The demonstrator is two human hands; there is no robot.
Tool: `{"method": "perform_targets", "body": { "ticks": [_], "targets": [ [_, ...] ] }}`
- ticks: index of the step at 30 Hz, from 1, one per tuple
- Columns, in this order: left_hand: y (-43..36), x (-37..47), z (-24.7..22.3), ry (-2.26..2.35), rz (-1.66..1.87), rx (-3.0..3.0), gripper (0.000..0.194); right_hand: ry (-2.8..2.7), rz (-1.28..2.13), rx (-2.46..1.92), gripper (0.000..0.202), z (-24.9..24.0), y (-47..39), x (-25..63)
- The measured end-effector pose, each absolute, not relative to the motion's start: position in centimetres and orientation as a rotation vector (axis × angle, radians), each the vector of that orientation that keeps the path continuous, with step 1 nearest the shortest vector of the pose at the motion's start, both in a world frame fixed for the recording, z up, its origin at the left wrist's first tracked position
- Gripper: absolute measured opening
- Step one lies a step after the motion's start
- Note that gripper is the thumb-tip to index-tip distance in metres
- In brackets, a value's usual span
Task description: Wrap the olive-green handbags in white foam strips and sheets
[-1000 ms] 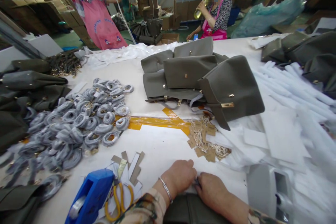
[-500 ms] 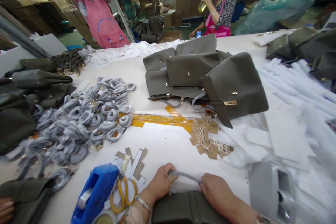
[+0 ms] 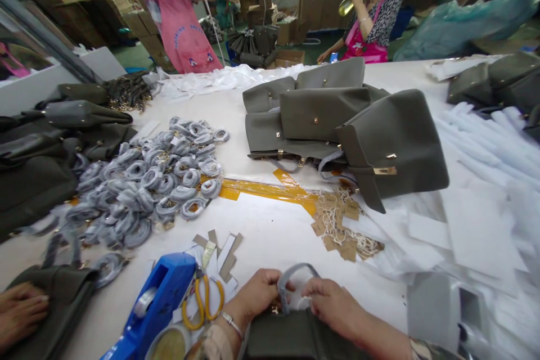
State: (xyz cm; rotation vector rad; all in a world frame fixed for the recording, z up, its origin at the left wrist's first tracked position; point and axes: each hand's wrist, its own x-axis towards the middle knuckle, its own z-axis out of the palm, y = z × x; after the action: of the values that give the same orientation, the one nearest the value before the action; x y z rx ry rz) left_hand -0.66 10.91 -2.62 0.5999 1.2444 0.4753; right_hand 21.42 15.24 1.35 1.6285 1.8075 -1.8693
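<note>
At the bottom centre is a dark olive handbag [image 3: 291, 334], partly cut off by the frame edge. Its wrapped grey handle [image 3: 298, 268] arches up between my two hands. My left hand [image 3: 262, 294] is closed around the handle's left foot, beside a small gold fitting [image 3: 275, 309]. On the other side, the fingers of my right hand [image 3: 335, 305] are pinched at the handle's right end. A small whitish piece shows under the arch, too unclear to name. Yellow-handled scissors [image 3: 203, 304] and a blue tape dispenser [image 3: 162, 292] lie left of my left hand.
Coiled grey straps [image 3: 147, 180] form a heap at left. Olive bags [image 3: 324, 112] are piled ahead, with brown tags [image 3: 343, 225] nearer. A grey dispenser [image 3: 439, 309] stands at right. A co-worker's hand [image 3: 23, 312] rests on another bag at left. Two people in pink aprons are beyond the table.
The handle has gone from a low, nearly flat curve to a tall arch as my hands came closer together. The co-worker's hand has moved further into view at left.
</note>
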Motion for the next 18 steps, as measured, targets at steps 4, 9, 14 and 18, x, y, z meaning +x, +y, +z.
{"method": "perform_targets", "body": {
  "ticks": [4, 9, 14, 18],
  "targets": [
    [11.8, -0.1, -2.3, 1.144, 0.460, 0.656, 0.048, 1.827, -1.999, 1.691, 0.025, -1.0, 14.7, 18.8],
    [12.6, 0.2, -2.3, 1.198, 0.372, 0.818, 0.043, 1.796, -2.144, 1.656, 0.021, -1.9, 14.7, 17.0],
    [12.6, -0.4, -2.7, 1.312, 0.356, 0.987, 0.026, 1.788, -2.099, 1.659, 0.011, -3.2, 14.2, 17.2],
    [12.3, -0.3, -2.3, 1.392, 0.307, 1.132, 0.027, 1.947, -1.884, 1.645, 0.012, -3.5, 14.4, 18.1]
  ]
}}
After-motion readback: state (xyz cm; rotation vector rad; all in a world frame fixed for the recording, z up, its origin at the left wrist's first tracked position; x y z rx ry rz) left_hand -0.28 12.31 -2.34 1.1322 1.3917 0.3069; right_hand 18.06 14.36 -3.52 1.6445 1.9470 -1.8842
